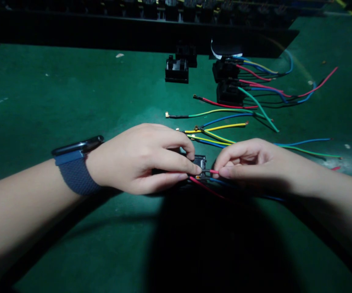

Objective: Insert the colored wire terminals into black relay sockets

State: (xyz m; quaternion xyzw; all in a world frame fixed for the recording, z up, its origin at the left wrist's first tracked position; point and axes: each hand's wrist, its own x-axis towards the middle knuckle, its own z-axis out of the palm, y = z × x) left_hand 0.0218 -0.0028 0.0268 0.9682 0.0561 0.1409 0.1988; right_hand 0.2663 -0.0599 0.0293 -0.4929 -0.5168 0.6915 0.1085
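Note:
My left hand is closed over a small black plastic housing, most of which its fingers hide. Its index fingertip presses where a red wire with a black sleeve enters the housing. Between thumb and bent fingers, my right hand pinches that red wire just right of the housing. Below it, another red wire and a blue wire run out of the housing toward the lower right. The wire ends inside are hidden by my left fingers.
Loose yellow, green and blue wires with metal terminals lie just beyond my hands. Two wired black housings sit at the back right, and bare black housings at the back middle. A long black rack spans the far side of the green surface.

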